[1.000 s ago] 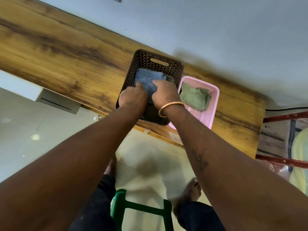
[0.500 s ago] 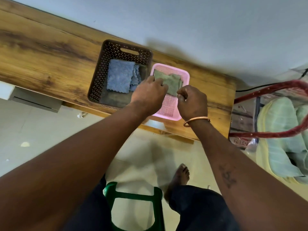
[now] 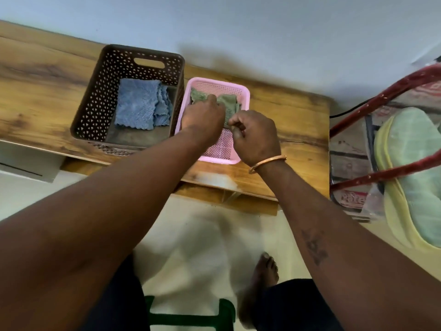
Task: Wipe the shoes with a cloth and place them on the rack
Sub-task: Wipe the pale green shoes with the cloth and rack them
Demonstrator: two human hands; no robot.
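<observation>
From the head view I see the green cloth in the far end of the pink basket on the counter; it lies long from left to right, just ahead of both hands; my left hand sits on its left part with fingers bent down, and I cannot tell if they grip or only press; my right hand pinches the near right corner with thumb and finger; a brown basket with a blue cloth stands touching the pink one on the left; what looks like a pale green shoe lies well apart to the right on red bars, maybe the rack; I think the right hand is nearer to it, so the cloth should lift up and go right.
</observation>
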